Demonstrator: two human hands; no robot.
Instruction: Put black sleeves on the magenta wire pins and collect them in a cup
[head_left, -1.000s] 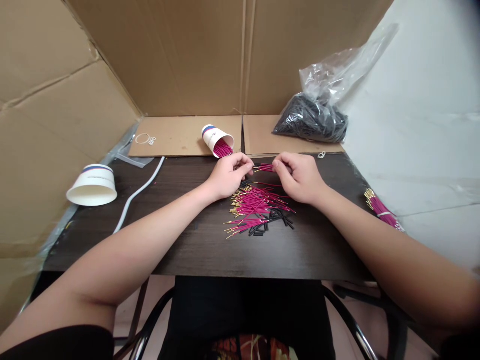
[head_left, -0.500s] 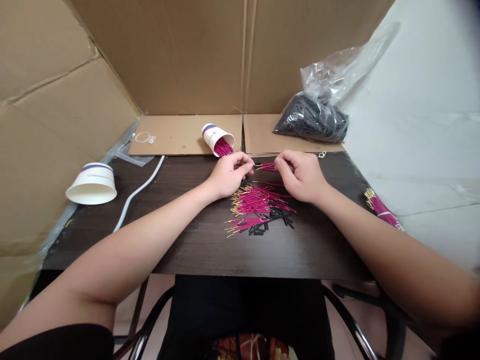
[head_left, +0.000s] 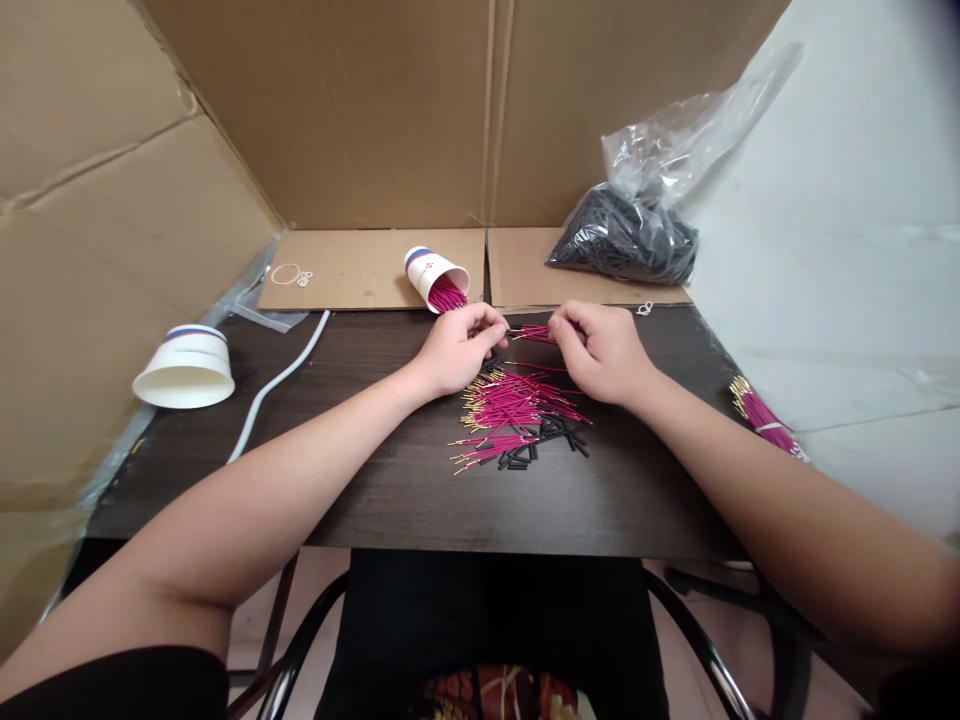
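My right hand (head_left: 604, 350) is closed, thumb against fingers, around a few magenta wires (head_left: 534, 333) whose gold tips point left. Facing it, my left hand (head_left: 465, 348) pinches a short black tube (head_left: 511, 332), mostly covered by the fingertips, at the ends of those wires. Below both hands lies a pile of magenta wires (head_left: 506, 402) with gold ends. Short black tubes (head_left: 555, 430) are scattered along its right and front side, and more dark pieces lie just under my left hand.
A paper cup (head_left: 429, 270) lies tipped with magenta wires inside. Another cup (head_left: 184, 370) stands upside down or tilted at left, near a white cord (head_left: 277, 382). A plastic bag (head_left: 626, 235) of black tubes sits at back right. A tied wire bundle (head_left: 766, 415) lies far right.
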